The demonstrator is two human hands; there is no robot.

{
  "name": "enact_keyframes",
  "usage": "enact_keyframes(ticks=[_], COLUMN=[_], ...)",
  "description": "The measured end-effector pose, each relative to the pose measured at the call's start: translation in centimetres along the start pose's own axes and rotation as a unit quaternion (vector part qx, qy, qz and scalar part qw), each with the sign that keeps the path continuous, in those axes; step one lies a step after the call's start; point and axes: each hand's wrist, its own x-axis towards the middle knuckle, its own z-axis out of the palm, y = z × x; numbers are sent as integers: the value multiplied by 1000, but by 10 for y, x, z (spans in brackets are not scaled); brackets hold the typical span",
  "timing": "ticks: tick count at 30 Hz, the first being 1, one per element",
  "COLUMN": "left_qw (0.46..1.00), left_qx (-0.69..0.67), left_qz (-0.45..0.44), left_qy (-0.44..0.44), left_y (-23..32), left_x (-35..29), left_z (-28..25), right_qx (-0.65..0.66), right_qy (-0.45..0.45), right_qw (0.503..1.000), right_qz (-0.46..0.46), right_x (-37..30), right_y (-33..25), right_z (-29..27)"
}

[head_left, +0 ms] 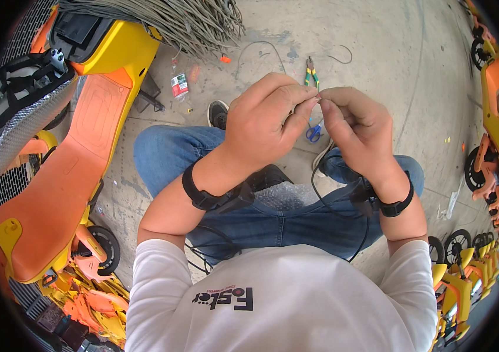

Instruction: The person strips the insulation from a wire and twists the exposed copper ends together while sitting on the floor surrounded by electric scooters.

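My left hand [267, 120] and my right hand [358, 126] meet in front of me above the floor, thumbs and forefingers pinched. Their fingertips almost touch around something tiny and reddish, too small to name. Just beyond the fingertips, pliers [314, 77] with green and yellow handles lie on the floor. Blue-handled scissors [314, 134] show below, between the two hands, partly hidden by them. A thin grey cable [261, 42] curves on the far side of my left hand, and its near end disappears behind that hand.
A large bundle of grey cables [185, 23] lies at the far left. Beside it are a plastic bottle [179, 86] and an orange-yellow scooter [67, 141]. More scooters [467, 293] line the right side. A short cable piece [343, 58] rests on the concrete floor [378, 47].
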Motion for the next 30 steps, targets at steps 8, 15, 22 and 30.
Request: enact_keyframes(ticks=[8,15,22,30], left_qw=[997,998,997,998], left_qx=[80,59,-43,59], left_qz=[17,6,-50,21], left_qy=[11,2,-34,-30], left_y=[-2,-1,-3,-1], left_x=[-4,-2,2,0], left_z=[6,1,-4,0], right_qx=[-121,-155,-87,-120], right_qy=[24,11,4,17], right_qw=[985,976,994,986], right_qz=[-122,-153,-67,-112], right_x=[-1,-2,0,0], right_y=[7,1,2,3], right_z=[10,7,4,6])
